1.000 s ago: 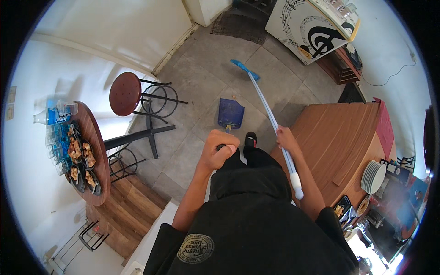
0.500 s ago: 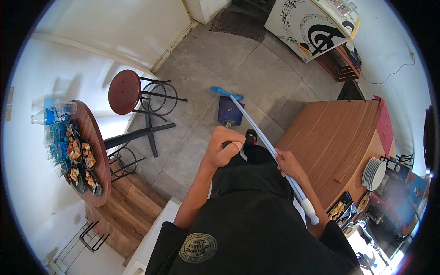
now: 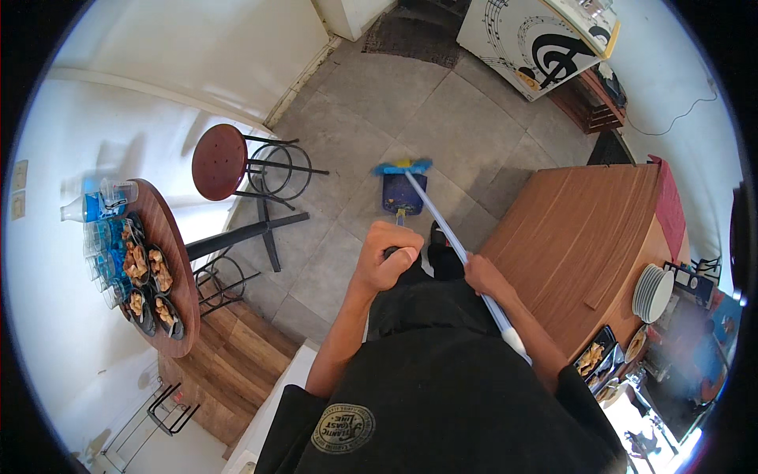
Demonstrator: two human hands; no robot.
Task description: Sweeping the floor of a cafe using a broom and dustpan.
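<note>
My left hand [image 3: 384, 257] is closed round the upright handle of a dustpan, its fist over the grip. The dark blue dustpan [image 3: 400, 195] rests on the tiled floor in front of my feet, with a yellow piece at its near edge. My right hand [image 3: 485, 275] is wrapped round the pale shaft of a broom [image 3: 436, 212], which slants from beside my right forearm down to the floor. The broom's blue and yellow bristle head [image 3: 403, 167] sits at the dustpan's far edge. Any sweepings in the pan are too small to make out.
On the left stand a round stool [image 3: 219, 162] and a round wooden table [image 3: 187, 272] with plates of food, glasses and a bottle. A brown wooden counter [image 3: 560, 245] stands close on my right, carrying stacked white plates [image 3: 653, 293]. A dark mat [image 3: 410, 39] lies far ahead.
The broom head has shifted slightly right and turned squarer across the dustpan's far edge. The shaft slid forward and its top end dropped behind my right forearm. My left hand stays nearly still.
</note>
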